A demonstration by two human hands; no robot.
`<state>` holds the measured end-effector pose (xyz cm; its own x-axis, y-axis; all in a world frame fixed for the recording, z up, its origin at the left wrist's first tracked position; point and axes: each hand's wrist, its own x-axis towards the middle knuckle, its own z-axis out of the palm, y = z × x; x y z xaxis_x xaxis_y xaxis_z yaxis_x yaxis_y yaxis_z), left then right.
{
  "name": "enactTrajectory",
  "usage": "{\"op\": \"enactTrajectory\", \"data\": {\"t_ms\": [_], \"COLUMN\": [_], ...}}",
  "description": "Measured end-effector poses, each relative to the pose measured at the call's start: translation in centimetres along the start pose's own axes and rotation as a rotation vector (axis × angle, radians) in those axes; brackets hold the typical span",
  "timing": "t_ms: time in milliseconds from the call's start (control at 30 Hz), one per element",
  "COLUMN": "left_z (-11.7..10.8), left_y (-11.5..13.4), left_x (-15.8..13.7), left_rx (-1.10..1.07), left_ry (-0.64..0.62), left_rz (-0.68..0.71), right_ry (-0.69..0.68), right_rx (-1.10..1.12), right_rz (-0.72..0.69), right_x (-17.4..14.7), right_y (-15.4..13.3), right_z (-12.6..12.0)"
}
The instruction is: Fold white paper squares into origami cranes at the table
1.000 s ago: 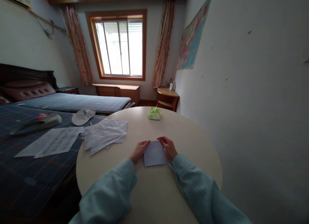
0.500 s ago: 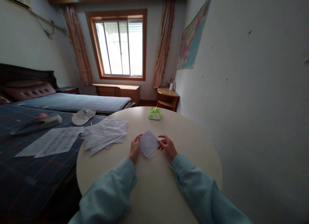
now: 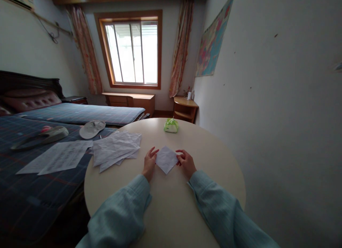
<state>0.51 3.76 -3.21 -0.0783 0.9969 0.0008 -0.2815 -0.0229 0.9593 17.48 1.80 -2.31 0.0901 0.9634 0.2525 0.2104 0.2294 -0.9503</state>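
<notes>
A small white sheet of folded paper (image 3: pixel 166 160) shows as a diamond in front of me, one corner pointing toward me. My left hand (image 3: pixel 150 164) is at its left corner, the thumb side against the paper and the upper fingers a little raised and parted. At the opposite corner, my right hand (image 3: pixel 186 163) pinches the paper between thumb and fingers, with the index finger partly extended above. Both hands are low over the round cream table (image 3: pixel 171 209). Whether the paper touches the tabletop, I cannot tell.
A pile of creased white paper (image 3: pixel 117 148) covers the table's left edge. Printed sheets (image 3: pixel 57 157) and a light cap (image 3: pixel 92 129) lie on the bed (image 3: pixel 34 194). A green-and-white soft packet (image 3: pixel 171 126) stands at the far edge. The wall (image 3: pixel 280 134) rises to the right.
The folded paper has shifted slightly right and turned a little. My left fingers have lifted and spread from their tighter pinch. The right hand has barely moved.
</notes>
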Motion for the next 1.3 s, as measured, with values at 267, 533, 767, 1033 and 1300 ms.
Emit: {"op": "enactTrajectory", "data": {"t_ms": [267,533,767,1033,1300], "left_z": [-0.4,0.3,0.1,0.7,0.8], "left_y": [0.3,0.2,0.5,0.8,1.2], "left_x": [0.0,-2.2,-2.4,-2.7,-2.6], "left_rx": [0.575,1.134,1.171,1.046,0.969], "left_ry": [0.004,-0.567,-0.568,-0.5,-0.27], "left_rz": [0.442,0.543,0.523,0.563,0.406], "right_ry": [0.049,-0.031,0.054,-0.085,-0.087], "right_rx": [-0.071,-0.382,-0.455,-0.507,-0.485], "right_rz": [0.056,-0.08,-0.197,-0.157,-0.157], "right_x": [0.5,0.0,0.2,-0.3,-0.3], "right_y": [0.4,0.6,0.7,-0.1,-0.4], "right_z": [-0.5,-0.2,-0.5,-0.3,-0.2]}}
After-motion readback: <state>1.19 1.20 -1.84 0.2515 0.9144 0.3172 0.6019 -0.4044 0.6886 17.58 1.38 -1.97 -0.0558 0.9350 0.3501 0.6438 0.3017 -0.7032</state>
